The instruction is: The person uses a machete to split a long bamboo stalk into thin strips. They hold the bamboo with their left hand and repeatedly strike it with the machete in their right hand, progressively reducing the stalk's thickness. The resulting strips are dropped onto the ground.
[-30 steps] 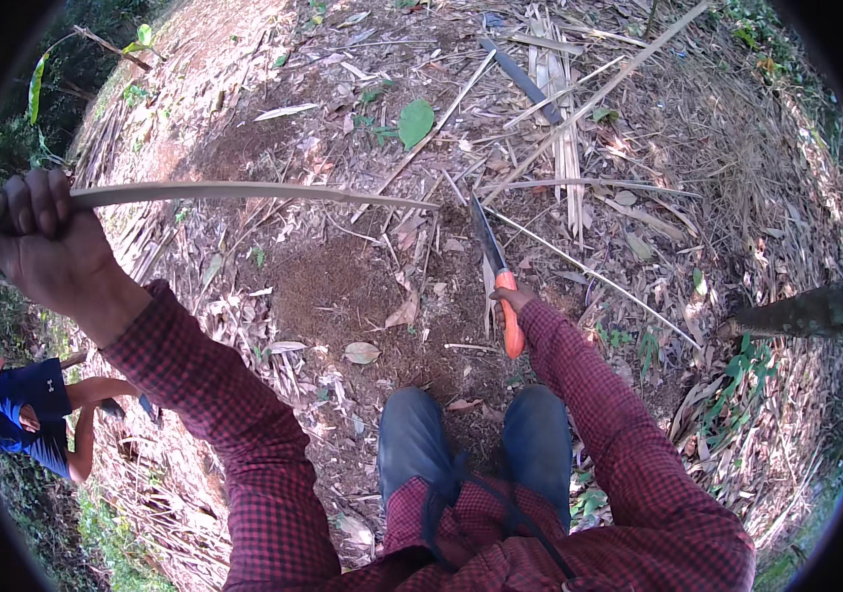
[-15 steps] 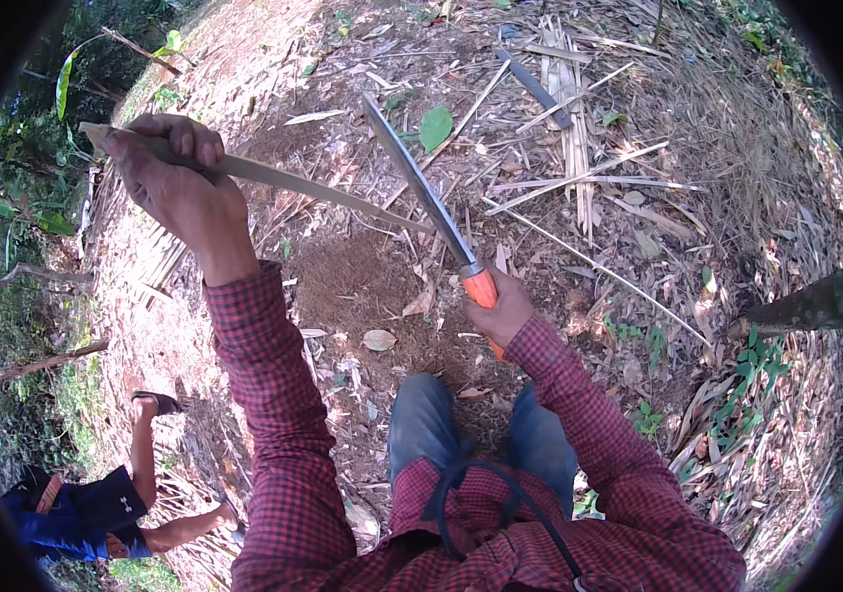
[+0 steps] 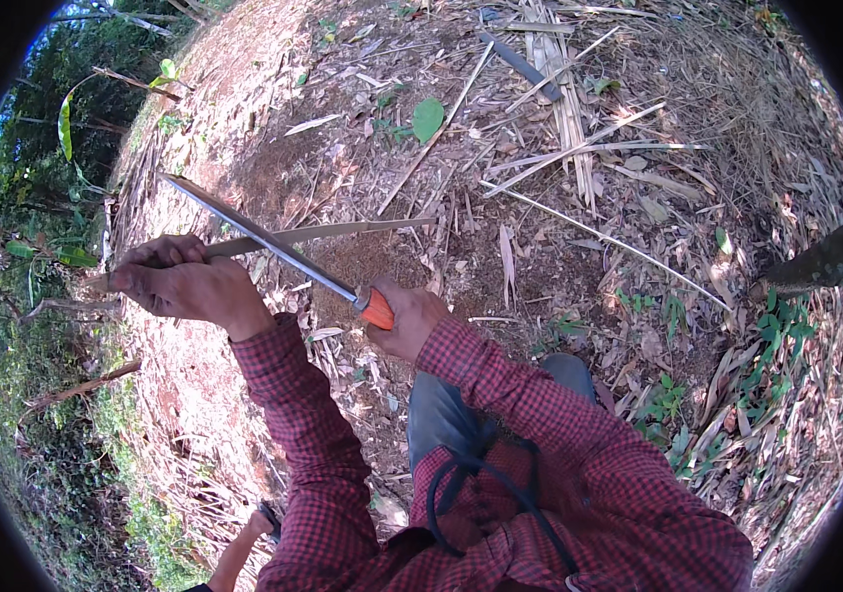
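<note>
My left hand (image 3: 189, 281) is closed around one end of a long, flat strip (image 3: 342, 230), which looks like split bamboo and points off to the right. In my right hand (image 3: 408, 321) is the orange handle of a long-bladed knife (image 3: 263, 240). Its blade slants up and left, crossing over the strip just right of my left hand. Whether the edge touches the strip, I cannot tell. My right fingers are wrapped round the handle and partly hidden.
A dark, flat sheath-like piece (image 3: 523, 67) lies by a bundle of pale split strips (image 3: 564, 109) at the far right. One thin strip (image 3: 609, 242) lies nearer. A trunk (image 3: 821, 259) stands at right. Another person's leg (image 3: 234, 555) shows at lower left.
My right hand has moved left, bringing the knife blade across the strip. My left hand has come lower, and the strip lies more level. The other person has mostly left the view.
</note>
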`<state>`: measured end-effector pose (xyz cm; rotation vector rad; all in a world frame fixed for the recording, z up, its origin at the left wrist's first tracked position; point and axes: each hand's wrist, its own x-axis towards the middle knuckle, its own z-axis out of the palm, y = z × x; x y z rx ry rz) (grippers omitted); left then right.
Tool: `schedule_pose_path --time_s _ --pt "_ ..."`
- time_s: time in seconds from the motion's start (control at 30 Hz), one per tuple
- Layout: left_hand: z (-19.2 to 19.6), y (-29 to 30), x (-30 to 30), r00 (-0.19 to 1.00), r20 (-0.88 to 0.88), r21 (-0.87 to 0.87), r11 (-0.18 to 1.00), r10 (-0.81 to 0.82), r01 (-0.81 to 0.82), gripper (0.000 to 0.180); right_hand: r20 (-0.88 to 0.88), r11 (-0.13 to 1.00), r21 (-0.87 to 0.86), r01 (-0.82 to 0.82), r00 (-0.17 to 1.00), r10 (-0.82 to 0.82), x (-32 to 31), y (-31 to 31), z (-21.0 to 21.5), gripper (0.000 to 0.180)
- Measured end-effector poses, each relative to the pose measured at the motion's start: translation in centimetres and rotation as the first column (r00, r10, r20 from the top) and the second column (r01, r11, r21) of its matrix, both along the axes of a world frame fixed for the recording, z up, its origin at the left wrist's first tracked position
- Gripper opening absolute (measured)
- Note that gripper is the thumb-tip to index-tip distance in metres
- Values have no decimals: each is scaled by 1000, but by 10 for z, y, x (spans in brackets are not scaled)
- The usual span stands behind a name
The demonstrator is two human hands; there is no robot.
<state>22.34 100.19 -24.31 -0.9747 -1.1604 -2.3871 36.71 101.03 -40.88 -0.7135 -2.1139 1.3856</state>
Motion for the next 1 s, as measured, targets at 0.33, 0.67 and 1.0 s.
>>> schedule_pose_path --time_s 0.33,0.67,1.0 --pt "-4 6 14 992 12 -34 992 122 -122 41 210 999 -40 -22 977 30 19 4 -12 51" --pt "-1 9 16 992 -21 -51 991 121 -122 44 280 990 -140 -30 957 69 36 19 -32 48" --pt "-5 -6 -31 989 32 -42 989 143 -142 46 263 997 -6 -74 962 73 0 14 -30 51"
